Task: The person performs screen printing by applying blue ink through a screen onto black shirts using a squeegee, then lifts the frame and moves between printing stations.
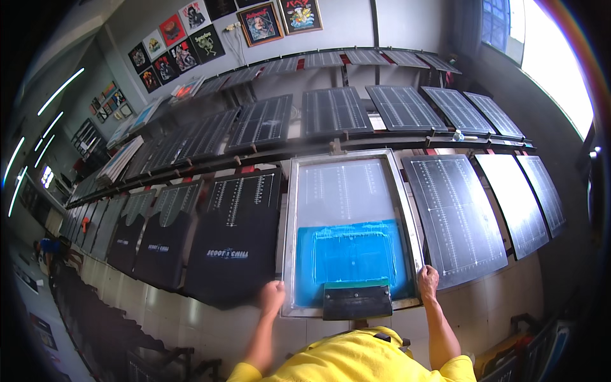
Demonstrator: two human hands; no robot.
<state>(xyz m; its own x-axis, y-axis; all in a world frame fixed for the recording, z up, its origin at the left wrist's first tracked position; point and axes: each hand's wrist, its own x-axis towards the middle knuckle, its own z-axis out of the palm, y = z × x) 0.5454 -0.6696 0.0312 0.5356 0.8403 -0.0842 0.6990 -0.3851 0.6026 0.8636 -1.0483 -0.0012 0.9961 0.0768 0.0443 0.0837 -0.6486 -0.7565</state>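
Note:
A metal-edged printing screen (pixel 288 248) lies in front of me over a platen. Pale mesh fills its far half, where the platen's ruled lines show through, and a blue stencil (pixel 351 254) covers the near half. A squeegee (pixel 358 301) with a black holder and green blade rests across the screen's near end. My left hand (pixel 272 297) is closed at the near left corner of the screen frame. On the right side of the frame, toward its near end, my right hand (pixel 428 281) grips the edge with curled fingers.
Left of the screen, black shirts (pixel 223 254) with pale prints cover several platens. A bare dark platen (pixel 455 216) and a white one (pixel 512 197) stand at right. More platens (pixel 336 109) line racks behind. Dark cloth (pixel 105 318) hangs at lower left, near another person (pixel 51 247).

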